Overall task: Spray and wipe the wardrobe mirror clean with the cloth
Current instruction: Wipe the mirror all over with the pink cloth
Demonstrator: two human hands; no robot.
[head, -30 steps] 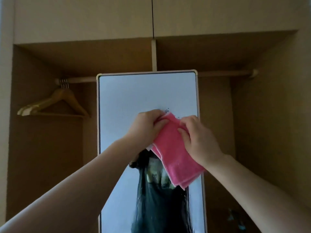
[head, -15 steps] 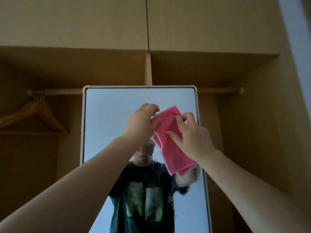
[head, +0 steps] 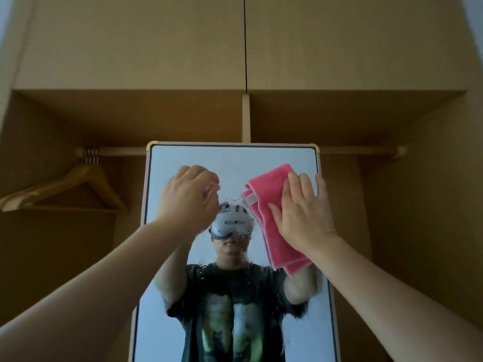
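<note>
A tall framed mirror (head: 167,283) stands inside an open wooden wardrobe and shows a person's reflection. Spray droplets speckle the glass around its middle. A folded pink cloth (head: 264,199) lies flat against the upper right of the glass. My right hand (head: 303,212) presses it there with straight, spread fingers. My left hand (head: 190,199) hovers in front of the upper left of the mirror, fingers loosely curled, holding nothing and apart from the cloth. No spray bottle is in view.
A clothes rail (head: 358,150) runs behind the mirror's top edge. Wooden hangers (head: 65,189) hang from it at the left. Closed cabinet doors (head: 130,40) sit above the open compartment, and a wardrobe side wall (head: 428,205) rises at the right.
My left hand let go of the cloth and moved left. My right hand flattened the cloth onto the glass at the upper right. The view tilted upward.
</note>
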